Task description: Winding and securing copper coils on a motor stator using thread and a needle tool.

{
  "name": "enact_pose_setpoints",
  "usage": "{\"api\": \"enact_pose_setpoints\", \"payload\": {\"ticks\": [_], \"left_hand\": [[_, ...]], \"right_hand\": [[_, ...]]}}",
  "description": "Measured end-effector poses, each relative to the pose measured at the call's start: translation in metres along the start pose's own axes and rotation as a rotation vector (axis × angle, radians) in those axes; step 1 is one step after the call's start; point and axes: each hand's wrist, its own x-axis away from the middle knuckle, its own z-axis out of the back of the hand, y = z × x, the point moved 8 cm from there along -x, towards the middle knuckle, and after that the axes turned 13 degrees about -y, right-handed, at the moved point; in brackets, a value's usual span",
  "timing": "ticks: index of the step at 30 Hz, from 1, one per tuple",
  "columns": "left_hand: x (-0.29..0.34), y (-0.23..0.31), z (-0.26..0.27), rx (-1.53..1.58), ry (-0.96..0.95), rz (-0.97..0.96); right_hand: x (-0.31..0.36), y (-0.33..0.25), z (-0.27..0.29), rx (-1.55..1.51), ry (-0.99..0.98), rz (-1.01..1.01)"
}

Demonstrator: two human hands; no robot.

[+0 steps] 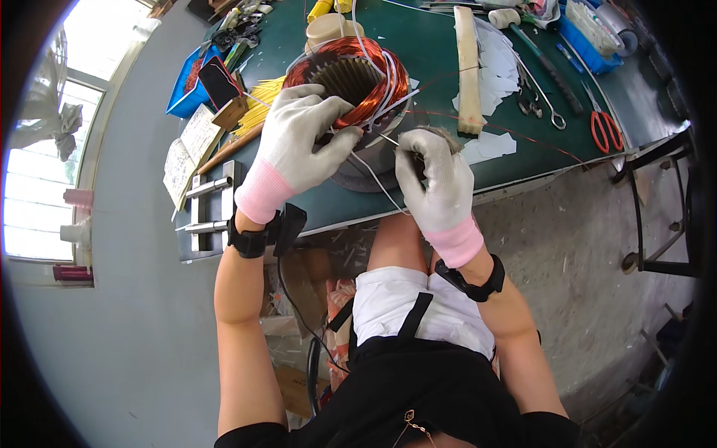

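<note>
A motor stator with a ring of copper winding (392, 71) stands at the near edge of the table, white sleeved leads looped over its top. My left hand (295, 134), in a white glove with a pink cuff, grips the near left side of the winding, its thumb and forefinger close together at the rim. Just right of the stator, my gloved right hand (441, 179) pinches a thin light-coloured strand (388, 140) that runs toward the left thumb. Below it a white cord (379, 178) hangs over the table edge. The right fingertips are partly hidden.
Left of the stator are yellow sleeving sticks (263, 101), a propped phone (219, 82), a notebook (179, 168) and a metal frame (198, 209). To the right lie a wooden strip (467, 75), white paper sheets (497, 78), a mallet (545, 60), red-handled scissors (603, 131) and a blue tray (597, 63).
</note>
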Motion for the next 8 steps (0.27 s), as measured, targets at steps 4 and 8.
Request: {"api": "enact_pose_setpoints", "payload": {"ticks": [4,8], "left_hand": [[0.001,-0.002,0.001,0.032,-0.016,-0.032],[0.001,-0.004,0.002,0.007,-0.038,-0.062]], "right_hand": [[0.004,0.011,-0.002,0.017,-0.095,-0.176],[0.011,0.019,-0.002,-0.115,-0.183,-0.263]]}}
